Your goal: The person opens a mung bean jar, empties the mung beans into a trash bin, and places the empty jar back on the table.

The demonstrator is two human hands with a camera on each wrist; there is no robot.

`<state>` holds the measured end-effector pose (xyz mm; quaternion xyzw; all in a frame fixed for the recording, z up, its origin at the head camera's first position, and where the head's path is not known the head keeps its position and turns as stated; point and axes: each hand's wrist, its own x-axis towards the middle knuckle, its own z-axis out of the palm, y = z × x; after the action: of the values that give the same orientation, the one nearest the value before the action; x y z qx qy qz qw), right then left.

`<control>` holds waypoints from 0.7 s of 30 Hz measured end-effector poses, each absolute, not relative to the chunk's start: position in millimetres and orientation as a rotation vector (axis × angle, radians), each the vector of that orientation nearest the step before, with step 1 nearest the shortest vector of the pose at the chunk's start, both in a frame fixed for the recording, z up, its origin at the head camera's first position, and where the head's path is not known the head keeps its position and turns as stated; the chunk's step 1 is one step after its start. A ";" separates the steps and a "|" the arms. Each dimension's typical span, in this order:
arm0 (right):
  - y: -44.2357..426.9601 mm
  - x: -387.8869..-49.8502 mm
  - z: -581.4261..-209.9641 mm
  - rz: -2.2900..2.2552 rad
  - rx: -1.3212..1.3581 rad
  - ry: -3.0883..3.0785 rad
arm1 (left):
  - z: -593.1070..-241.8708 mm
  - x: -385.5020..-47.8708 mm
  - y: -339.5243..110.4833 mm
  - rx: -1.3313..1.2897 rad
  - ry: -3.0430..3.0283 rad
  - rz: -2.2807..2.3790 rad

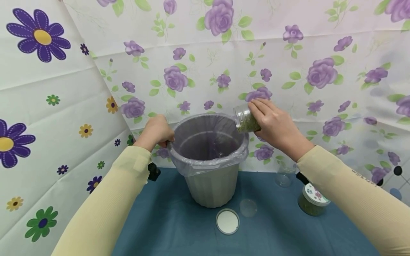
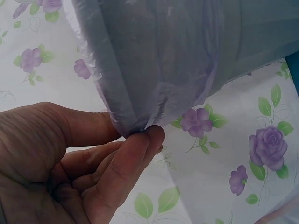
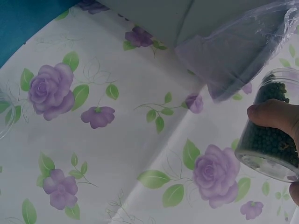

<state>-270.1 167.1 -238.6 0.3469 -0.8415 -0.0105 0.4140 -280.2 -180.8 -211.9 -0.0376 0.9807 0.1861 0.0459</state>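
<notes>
A grey trash bin (image 1: pixel 213 188) stands on the table, lined with a translucent purple bag (image 1: pixel 205 165) folded over its rim. My left hand (image 1: pixel 158 129) pinches the bin's rim and bag between thumb and fingers, as the left wrist view shows the hand (image 2: pixel 93 163) close up. Above the rim's right side, my right hand (image 1: pixel 277 126) grips a clear jar (image 1: pixel 245 119) tipped on its side, mouth toward the bin. Small dark green grains like mung beans (image 3: pixel 268 140) fill much of the jar (image 3: pixel 280 72). The bottom of the bin is hidden.
A white-faced round lid (image 1: pixel 227 221) and a clear disc (image 1: pixel 248 207) lie in front of the bin on the blue tablecloth (image 1: pixel 179 234). To the right stand a clear jar (image 1: pixel 284 176) and a lidded jar (image 1: pixel 314 202) with green contents. Flowered curtains (image 1: pixel 205 53) hang behind.
</notes>
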 end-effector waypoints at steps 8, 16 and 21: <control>166.5 -269.2 -238.3 -0.041 0.869 -2.117 | -211.6 -279.9 -180.8 -0.104 3.009 0.560; 165.8 -269.2 -237.6 -0.047 0.877 -2.113 | -213.1 -279.6 -180.7 -0.107 3.006 0.570; 165.3 -268.9 -236.6 -0.039 0.881 -2.115 | -213.6 -280.3 -180.4 -0.120 3.008 0.577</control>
<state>-268.9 165.3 -236.6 0.3501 -0.8410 -0.0157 0.4122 -280.3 -180.4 -213.6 -0.0392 0.9806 0.1880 0.0383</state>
